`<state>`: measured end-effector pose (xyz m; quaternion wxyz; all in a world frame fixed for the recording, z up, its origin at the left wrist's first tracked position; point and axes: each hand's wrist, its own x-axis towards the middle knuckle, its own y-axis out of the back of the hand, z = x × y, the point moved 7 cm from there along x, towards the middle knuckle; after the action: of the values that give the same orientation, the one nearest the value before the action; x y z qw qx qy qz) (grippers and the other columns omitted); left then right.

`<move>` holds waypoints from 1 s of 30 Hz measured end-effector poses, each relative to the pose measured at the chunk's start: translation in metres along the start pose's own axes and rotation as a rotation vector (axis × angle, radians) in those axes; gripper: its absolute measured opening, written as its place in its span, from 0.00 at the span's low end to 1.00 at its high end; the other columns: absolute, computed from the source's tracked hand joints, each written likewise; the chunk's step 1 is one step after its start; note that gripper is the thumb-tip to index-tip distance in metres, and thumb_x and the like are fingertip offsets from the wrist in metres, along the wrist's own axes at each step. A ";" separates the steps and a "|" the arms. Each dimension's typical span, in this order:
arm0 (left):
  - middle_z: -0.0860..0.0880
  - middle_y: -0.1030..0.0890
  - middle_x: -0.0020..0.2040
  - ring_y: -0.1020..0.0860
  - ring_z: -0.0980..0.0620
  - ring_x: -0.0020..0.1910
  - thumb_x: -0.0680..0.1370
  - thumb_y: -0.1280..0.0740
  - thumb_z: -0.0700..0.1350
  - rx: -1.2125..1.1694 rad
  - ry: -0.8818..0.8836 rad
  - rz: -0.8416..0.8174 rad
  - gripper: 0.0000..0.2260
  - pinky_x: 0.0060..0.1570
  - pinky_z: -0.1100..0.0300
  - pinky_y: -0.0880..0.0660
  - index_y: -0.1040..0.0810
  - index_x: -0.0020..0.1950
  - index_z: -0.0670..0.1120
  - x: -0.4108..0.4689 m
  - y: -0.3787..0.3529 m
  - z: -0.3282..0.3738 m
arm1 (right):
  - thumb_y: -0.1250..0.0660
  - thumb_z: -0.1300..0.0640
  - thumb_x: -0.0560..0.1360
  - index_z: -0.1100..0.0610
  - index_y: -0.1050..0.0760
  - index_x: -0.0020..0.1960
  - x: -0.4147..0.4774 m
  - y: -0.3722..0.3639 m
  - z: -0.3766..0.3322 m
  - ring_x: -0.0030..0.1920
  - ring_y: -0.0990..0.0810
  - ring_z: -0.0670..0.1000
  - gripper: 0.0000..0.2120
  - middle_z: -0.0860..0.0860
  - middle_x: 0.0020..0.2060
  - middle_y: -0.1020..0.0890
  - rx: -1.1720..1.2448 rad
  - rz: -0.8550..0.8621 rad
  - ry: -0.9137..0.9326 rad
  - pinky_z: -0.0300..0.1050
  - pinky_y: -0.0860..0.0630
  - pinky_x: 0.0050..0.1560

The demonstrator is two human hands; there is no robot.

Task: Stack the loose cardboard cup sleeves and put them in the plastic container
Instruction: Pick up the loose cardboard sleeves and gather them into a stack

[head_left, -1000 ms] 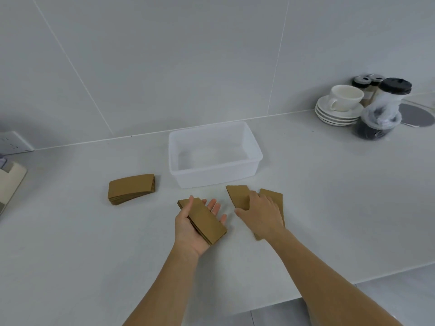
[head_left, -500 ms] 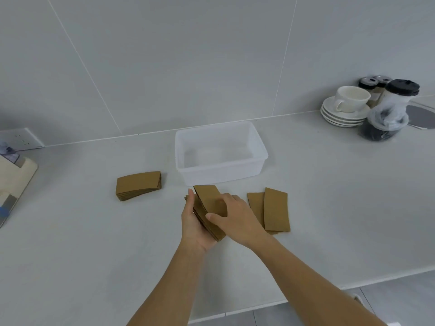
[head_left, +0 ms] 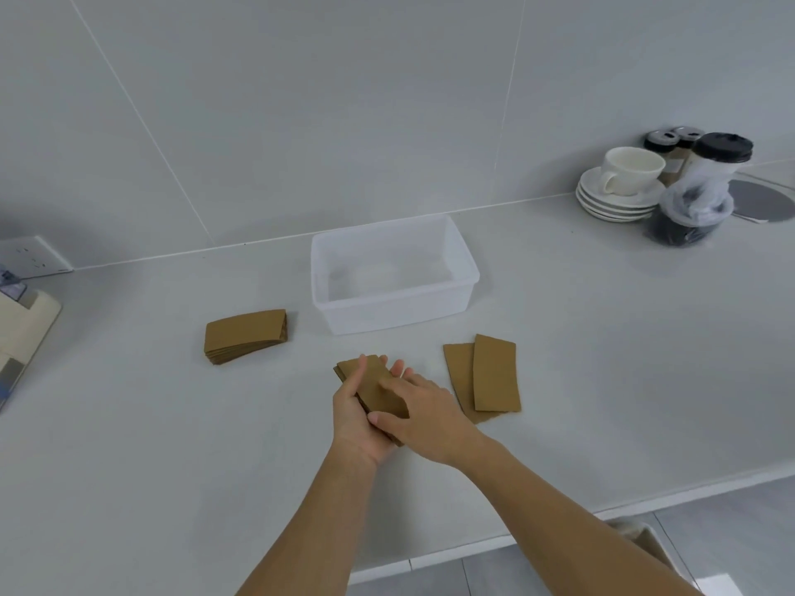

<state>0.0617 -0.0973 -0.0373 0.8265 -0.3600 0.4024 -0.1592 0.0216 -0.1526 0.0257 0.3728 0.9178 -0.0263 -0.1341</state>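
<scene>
My left hand (head_left: 353, 417) cradles a small stack of brown cardboard sleeves (head_left: 375, 385) from below, fingers curled around its far edge. My right hand (head_left: 423, 412) lies flat on top of that stack, pressing a sleeve onto it. Two loose sleeves (head_left: 494, 374) lie overlapped on the counter just right of my hands. A neat pile of sleeves (head_left: 245, 335) rests to the left. The clear plastic container (head_left: 393, 273) stands beyond my hands near the wall, with nothing in it.
At the back right stand stacked saucers with a white cup (head_left: 623, 182), lidded jars and a bagged cup (head_left: 697, 195). A beige box (head_left: 21, 333) and wall socket (head_left: 34, 255) are at the far left. The white counter's front edge (head_left: 645, 488) runs under my right forearm.
My right hand lifted a sleeve from the loose ones on the right and carried it left onto the stack in my left hand. Two loose sleeves stay on the counter.
</scene>
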 end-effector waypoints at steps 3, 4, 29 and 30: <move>0.48 0.16 0.48 0.18 0.46 0.49 0.64 0.27 0.56 0.026 0.035 0.019 0.24 0.48 0.49 0.21 0.22 0.55 0.47 0.001 -0.003 -0.009 | 0.38 0.44 0.74 0.48 0.39 0.71 -0.003 0.005 0.009 0.63 0.30 0.55 0.27 0.53 0.64 0.30 0.047 -0.136 -0.033 0.50 0.32 0.63; 0.48 0.16 0.48 0.17 0.46 0.48 0.66 0.29 0.56 0.036 0.044 0.021 0.22 0.45 0.50 0.21 0.22 0.55 0.47 0.001 -0.005 -0.011 | 0.38 0.44 0.73 0.48 0.40 0.71 -0.004 0.008 0.011 0.64 0.30 0.54 0.28 0.52 0.64 0.30 0.069 -0.175 -0.040 0.48 0.31 0.62; 0.42 0.17 0.50 0.18 0.45 0.50 0.66 0.27 0.53 -0.107 -0.032 -0.117 0.18 0.53 0.39 0.24 0.20 0.50 0.43 -0.007 0.001 -0.001 | 0.43 0.38 0.73 0.59 0.47 0.71 -0.002 0.045 0.120 0.65 0.35 0.58 0.35 0.58 0.65 0.33 -0.420 0.367 -0.508 0.50 0.37 0.61; 0.42 0.17 0.50 0.18 0.45 0.50 0.66 0.27 0.53 -0.109 -0.032 -0.114 0.19 0.53 0.39 0.24 0.20 0.50 0.43 -0.007 0.001 -0.001 | 0.43 0.40 0.74 0.59 0.46 0.70 -0.002 0.045 0.118 0.64 0.34 0.58 0.33 0.58 0.64 0.32 -0.431 0.372 -0.502 0.50 0.36 0.60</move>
<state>0.0560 -0.0930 -0.0349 0.8016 -0.4295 0.3759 -0.1781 -0.0095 -0.2646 -0.0242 0.5571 0.7365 -0.2541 -0.2875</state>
